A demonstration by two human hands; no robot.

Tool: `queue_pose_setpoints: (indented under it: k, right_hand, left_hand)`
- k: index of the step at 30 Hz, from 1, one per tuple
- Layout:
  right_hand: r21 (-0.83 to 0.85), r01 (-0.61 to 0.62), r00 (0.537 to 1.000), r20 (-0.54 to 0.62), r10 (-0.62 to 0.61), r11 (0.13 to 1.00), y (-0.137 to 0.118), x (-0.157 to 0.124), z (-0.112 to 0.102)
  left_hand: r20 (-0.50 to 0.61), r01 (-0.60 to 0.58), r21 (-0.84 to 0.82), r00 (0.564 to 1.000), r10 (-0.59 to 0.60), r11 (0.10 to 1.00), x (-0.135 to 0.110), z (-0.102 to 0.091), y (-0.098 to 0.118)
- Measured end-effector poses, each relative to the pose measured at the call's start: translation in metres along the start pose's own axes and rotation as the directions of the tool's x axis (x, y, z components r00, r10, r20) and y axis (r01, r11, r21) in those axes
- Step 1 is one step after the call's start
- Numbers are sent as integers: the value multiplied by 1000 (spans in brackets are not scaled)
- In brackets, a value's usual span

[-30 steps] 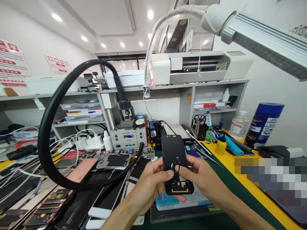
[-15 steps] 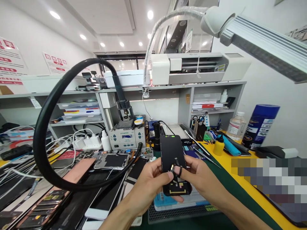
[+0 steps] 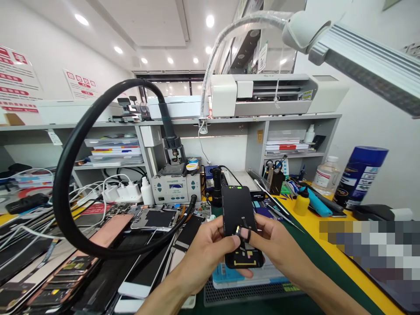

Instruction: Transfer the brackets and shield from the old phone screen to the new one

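Observation:
A black phone screen (image 3: pixel 238 205), its back side towards me, is held upright and slightly tilted between both hands. My left hand (image 3: pixel 208 243) grips its left edge, the thumb lying over the lower part. From the other side my right hand (image 3: pixel 272 238) closes on the right edge, with its thumb on the same spot. Both thumbs meet at a small flex cable (image 3: pixel 243 234) on the screen's back; part of it is hidden under them. Below the hands lies a blue-and-clear plastic case (image 3: pixel 226 276) on a black perforated mat (image 3: pixel 243 296).
To the left, several phones and phone parts crowd the bench, among them a pink phone housing (image 3: pixel 113 225). A thick black hose (image 3: pixel 62 183) loops over them from the hot air station (image 3: pixel 177 189). Tweezers (image 3: pixel 284 214), a yellow bottle (image 3: pixel 301 202) and a blue spray can (image 3: pixel 361 175) stand or lie right.
The whole view has shifted a little, so the scene sits slightly further right. Both hands keep their hold on the phone screen, with the thumbs almost unchanged at the flex cable.

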State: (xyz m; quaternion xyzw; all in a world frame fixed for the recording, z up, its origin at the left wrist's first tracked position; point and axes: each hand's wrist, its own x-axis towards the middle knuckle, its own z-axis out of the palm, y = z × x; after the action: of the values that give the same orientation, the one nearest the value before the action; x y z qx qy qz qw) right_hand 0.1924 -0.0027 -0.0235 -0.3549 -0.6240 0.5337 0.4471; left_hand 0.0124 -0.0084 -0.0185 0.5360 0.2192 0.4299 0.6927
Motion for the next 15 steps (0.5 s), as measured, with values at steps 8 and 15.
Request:
queue_pose_setpoints:
  k: [8,15]
  right_hand:
    - [5,-16,1000,-2,16,1000,0,-2,1]
    - [9,-45,999,-22,45,999,-1,-3,1]
  left_hand:
    - [50,38,-81,998,-34,996,-1,-2,3]
    - [3,38,-18,999,-38,999,-2,1,2]
